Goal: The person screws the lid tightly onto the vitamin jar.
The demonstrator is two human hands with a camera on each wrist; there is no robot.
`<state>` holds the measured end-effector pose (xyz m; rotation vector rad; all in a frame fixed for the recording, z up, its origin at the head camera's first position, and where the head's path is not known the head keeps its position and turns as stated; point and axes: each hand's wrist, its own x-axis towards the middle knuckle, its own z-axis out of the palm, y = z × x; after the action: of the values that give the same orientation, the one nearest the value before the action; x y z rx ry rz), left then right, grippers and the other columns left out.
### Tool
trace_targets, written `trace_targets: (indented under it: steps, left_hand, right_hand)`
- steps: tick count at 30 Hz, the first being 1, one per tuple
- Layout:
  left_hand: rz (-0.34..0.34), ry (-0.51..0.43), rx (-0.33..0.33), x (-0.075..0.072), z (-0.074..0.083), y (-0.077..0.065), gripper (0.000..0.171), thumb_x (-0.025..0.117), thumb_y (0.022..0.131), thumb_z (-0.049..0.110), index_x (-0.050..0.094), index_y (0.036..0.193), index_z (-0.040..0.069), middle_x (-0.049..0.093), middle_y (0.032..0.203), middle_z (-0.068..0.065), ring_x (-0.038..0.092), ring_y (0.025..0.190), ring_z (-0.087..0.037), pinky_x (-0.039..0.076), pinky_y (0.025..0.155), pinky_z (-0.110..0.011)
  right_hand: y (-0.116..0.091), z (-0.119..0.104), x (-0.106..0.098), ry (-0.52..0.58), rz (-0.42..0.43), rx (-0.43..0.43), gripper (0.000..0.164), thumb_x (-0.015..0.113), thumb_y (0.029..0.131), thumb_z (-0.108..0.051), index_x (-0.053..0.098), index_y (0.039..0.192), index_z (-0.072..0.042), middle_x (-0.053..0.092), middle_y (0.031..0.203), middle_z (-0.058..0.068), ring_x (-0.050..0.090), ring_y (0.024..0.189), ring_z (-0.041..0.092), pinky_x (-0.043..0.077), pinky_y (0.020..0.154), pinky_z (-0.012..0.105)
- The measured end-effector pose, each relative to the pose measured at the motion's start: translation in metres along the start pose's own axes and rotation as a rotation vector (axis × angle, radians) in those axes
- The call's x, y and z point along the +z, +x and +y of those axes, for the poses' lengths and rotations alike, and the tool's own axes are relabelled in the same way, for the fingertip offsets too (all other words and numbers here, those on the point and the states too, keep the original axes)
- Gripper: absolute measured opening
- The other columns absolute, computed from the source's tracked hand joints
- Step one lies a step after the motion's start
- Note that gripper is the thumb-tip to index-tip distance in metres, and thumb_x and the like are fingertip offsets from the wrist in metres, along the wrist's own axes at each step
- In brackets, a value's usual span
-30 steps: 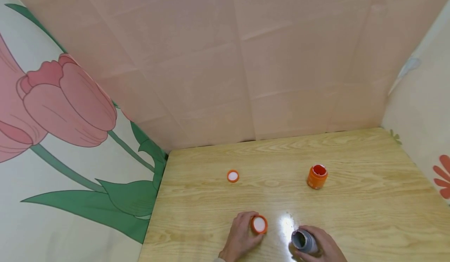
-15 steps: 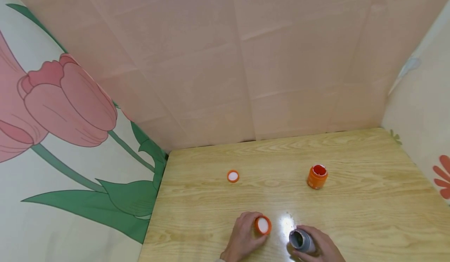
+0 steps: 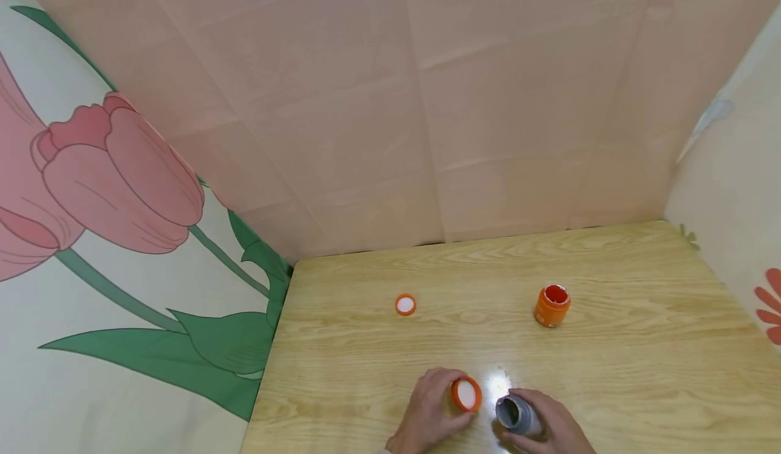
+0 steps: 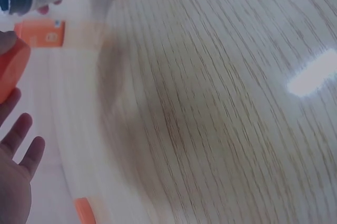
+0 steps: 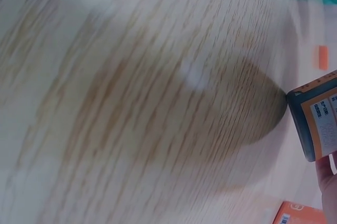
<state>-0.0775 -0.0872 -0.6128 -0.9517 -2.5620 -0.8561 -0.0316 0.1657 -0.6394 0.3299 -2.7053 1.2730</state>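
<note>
My left hand [image 3: 430, 413] pinches an orange screw lid [image 3: 466, 394] by its edge, its white inner face turned up and its orange outside [image 4: 13, 71] showing in the left wrist view. Just right of it, my right hand [image 3: 552, 421] grips a small grey paint jar [image 3: 531, 421] round the side. The jar is uncapped and tilted, its dark mouth towards the lid, with a small gap between them. In the right wrist view, its dark base and printed label [image 5: 325, 116] show at the right edge.
An uncapped orange jar [image 3: 551, 310] with red inside stands upright towards the back right of the wooden table [image 3: 342, 366]. Another orange lid [image 3: 405, 305] lies white side up at the back left. Beige covering [image 3: 366, 135] hangs behind the table, with printed panels at both sides.
My left hand has moved right with the lid. My right hand has shifted slightly left with the grey jar, so the gap between lid and jar is smaller.
</note>
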Motion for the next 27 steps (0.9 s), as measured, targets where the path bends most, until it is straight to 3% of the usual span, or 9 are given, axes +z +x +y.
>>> trace_targets:
  steps: [6, 9, 16, 23, 27]
  left_hand:
    - [-0.038, -0.021, 0.008, 0.0, 0.004, 0.0, 0.057, 0.086, 0.073, 0.035, 0.061, 0.123, 0.021, 0.066, 0.111, 0.01, 0.058, 0.109, -0.007, 0.045, 0.096, -0.024]
    - [-0.041, -0.015, 0.044, 0.0, 0.006, 0.001, 0.059, 0.086, 0.073, 0.036, 0.061, 0.123, 0.02, 0.066, 0.113, 0.011, 0.058, 0.109, -0.007, 0.044, 0.096, -0.022]
    - [-0.037, -0.016, 0.082, -0.001, 0.011, 0.004, 0.062, 0.088, 0.07, 0.035, 0.061, 0.123, 0.019, 0.066, 0.113, 0.011, 0.058, 0.107, -0.006, 0.043, 0.094, -0.019]
    - [-0.065, -0.024, 0.083, -0.002, 0.013, 0.005, 0.062, 0.089, 0.069, 0.034, 0.061, 0.123, 0.019, 0.068, 0.113, 0.011, 0.058, 0.106, -0.005, 0.042, 0.096, -0.018]
    - [-0.064, -0.041, 0.095, -0.002, 0.014, 0.006, 0.063, 0.088, 0.07, 0.034, 0.061, 0.124, 0.019, 0.068, 0.114, 0.011, 0.058, 0.106, -0.005, 0.042, 0.097, -0.017]
  right_hand:
    - [0.002, 0.002, 0.003, -0.005, 0.045, -0.079, 0.064, 0.093, 0.06, -0.038, 0.068, 0.115, -0.016, 0.068, 0.105, -0.018, 0.06, 0.092, -0.005, 0.052, 0.075, 0.024]
    - [0.002, 0.002, 0.004, -0.01, 0.049, -0.095, 0.065, 0.093, 0.06, -0.037, 0.068, 0.115, -0.015, 0.069, 0.105, -0.016, 0.06, 0.092, -0.005, 0.052, 0.074, 0.025]
    - [0.001, -0.003, 0.002, -0.001, 0.017, -0.049, 0.064, 0.092, 0.062, -0.04, 0.067, 0.116, -0.016, 0.069, 0.105, -0.014, 0.059, 0.092, -0.006, 0.052, 0.073, 0.024]
    - [0.002, -0.003, 0.003, -0.027, 0.049, -0.075, 0.065, 0.093, 0.06, -0.039, 0.068, 0.115, -0.015, 0.069, 0.104, -0.014, 0.059, 0.091, -0.005, 0.052, 0.073, 0.024]
    - [0.003, -0.005, 0.002, -0.005, -0.004, -0.009, 0.063, 0.091, 0.064, -0.043, 0.068, 0.116, -0.016, 0.07, 0.105, -0.014, 0.059, 0.093, -0.006, 0.052, 0.076, 0.024]
